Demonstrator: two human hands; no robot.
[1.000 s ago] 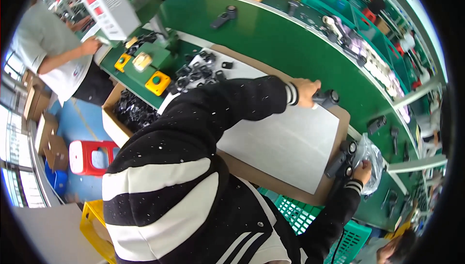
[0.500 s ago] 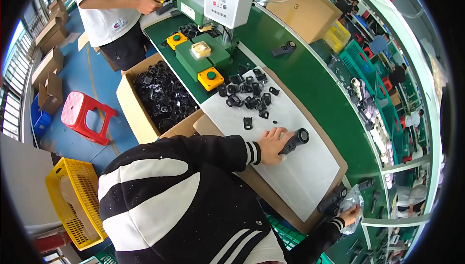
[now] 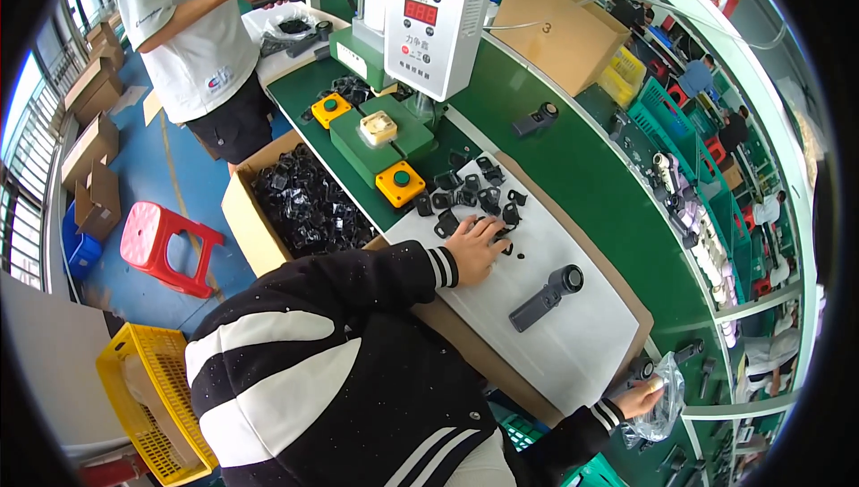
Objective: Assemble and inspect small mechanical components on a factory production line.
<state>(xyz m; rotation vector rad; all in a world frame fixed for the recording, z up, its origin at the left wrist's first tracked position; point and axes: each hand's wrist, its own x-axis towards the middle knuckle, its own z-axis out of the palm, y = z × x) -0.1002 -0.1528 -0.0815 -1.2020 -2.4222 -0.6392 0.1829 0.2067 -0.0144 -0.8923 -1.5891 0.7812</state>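
My left hand (image 3: 477,250) reaches over the white sheet (image 3: 586,353) with its fingers spread out. Its fingertips touch the near edge of a pile of small black plastic parts (image 3: 489,198); whether one is gripped does not show. Right of that hand, a dark grey handheld device housing (image 3: 537,306) with a round ring-shaped end lies untouched. At the bench's right side, my right hand (image 3: 640,398) is closed on a clear plastic bag (image 3: 665,411). Beside it another dark device housing (image 3: 637,371) is partly covered by the hand and bag.
A green press machine with a white control box (image 3: 436,26) and yellow button boxes (image 3: 400,184) stands at the far end. Left of the bench are a carton of black parts (image 3: 309,201), a red stool (image 3: 167,250) and a yellow crate (image 3: 157,398). A co-worker (image 3: 183,40) stands far left.
My left hand has let go of the grey housing, which now lies on the sheet, and has moved left and away to the black parts. My right hand still holds the bag.
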